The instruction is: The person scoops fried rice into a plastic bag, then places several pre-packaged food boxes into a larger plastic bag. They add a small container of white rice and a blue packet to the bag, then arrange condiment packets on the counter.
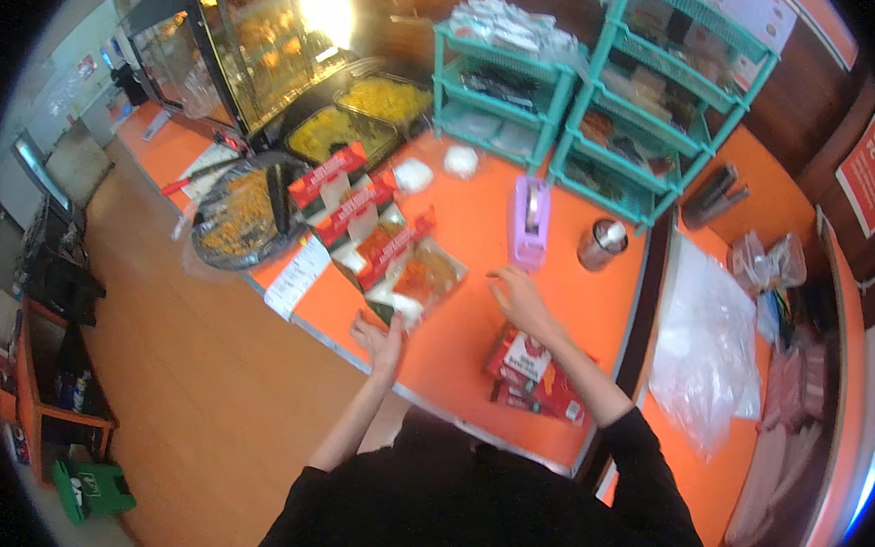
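Observation:
Several open red-and-white cardboard food boxes stand in a slanting row on the orange counter (447, 364). The closest food box (426, 276) contains food with an orange-red topping and a white item at its front corner. My left hand (379, 343) is at that corner, fingers spread and thumb against or very close to the box. My right hand (520, 300) hovers right of the boxes, its fingers bent and apart with nothing visible in them. Just beyond it stands a purple tape dispenser (528, 226). Flat red printed cartons (529, 369) lie partly under my right forearm.
Behind the boxes are trays of yellow food (341, 134) and a lit glass display cabinet (252, 44). A plastic-covered platter (238, 212) sits left, beside a paper slip (297, 276). Teal shelf racks (493, 104) line the back. Right are a metal cup (602, 246) and plastic bags (703, 350).

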A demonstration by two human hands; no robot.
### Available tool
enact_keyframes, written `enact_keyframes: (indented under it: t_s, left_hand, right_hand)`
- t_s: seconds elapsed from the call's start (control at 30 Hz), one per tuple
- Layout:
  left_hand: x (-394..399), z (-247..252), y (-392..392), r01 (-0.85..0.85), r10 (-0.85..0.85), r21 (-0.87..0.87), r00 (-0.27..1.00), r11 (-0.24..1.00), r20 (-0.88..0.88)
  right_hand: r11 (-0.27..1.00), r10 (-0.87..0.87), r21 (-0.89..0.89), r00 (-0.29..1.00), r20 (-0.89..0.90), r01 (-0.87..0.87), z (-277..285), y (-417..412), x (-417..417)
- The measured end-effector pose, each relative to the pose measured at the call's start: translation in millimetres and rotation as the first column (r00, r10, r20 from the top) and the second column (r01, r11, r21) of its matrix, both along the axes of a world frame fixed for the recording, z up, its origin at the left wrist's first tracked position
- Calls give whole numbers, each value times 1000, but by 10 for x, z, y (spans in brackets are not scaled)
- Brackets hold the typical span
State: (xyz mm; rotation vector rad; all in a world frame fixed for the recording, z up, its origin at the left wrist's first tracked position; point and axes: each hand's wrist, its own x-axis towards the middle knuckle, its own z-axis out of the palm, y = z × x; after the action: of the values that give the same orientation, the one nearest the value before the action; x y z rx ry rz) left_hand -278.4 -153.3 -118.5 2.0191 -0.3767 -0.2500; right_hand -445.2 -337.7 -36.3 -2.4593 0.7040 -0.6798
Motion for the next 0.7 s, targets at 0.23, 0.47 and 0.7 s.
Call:
enact_keyframes:
  t_s: [0.23,0.47,0.7]
  left_hand:
    - [248,-6,-36,402,-408,157,913,902,11]
    - [130,879,77,668,-613,-40,704,743,358]
    - [-550,1518,-347,911,-935,218,323,349,148]
  right_hand:
    - [1000,22,18,891,-454,-16,-572,-497,1131]
    - [967,-176,130,943,-281,219,639,-100,-187]
    - [751,-605,173,769,-207,637,1060,945,-1664]
